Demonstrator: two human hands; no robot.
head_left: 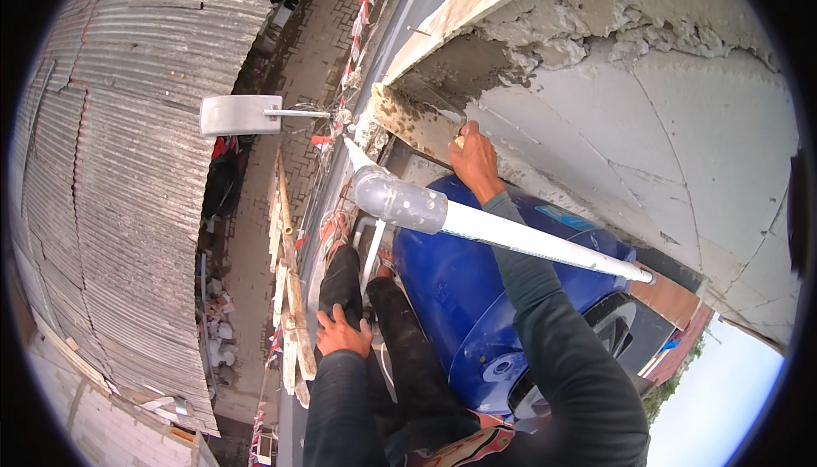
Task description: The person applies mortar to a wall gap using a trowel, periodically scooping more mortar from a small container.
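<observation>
My right hand is closed around the pale handle of a trowel, beside the grey wall. The trowel's blade is hard to make out. Just beyond the hand, a mortar-splashed board lies along the wall's foot, below a dark patch of damp mortar. My left hand rests on my dark-trousered leg, its fingers spread and nothing in them. Between my arms and the wall sits a large blue tank. A white pipe with a grey elbow crosses above it, over my right forearm.
Rough mortar covers part of the wall. On the left, a street lamp, bamboo and timber strips, and red-white flag bunting stand along the edge. A paved lane and corrugated roof lie far below.
</observation>
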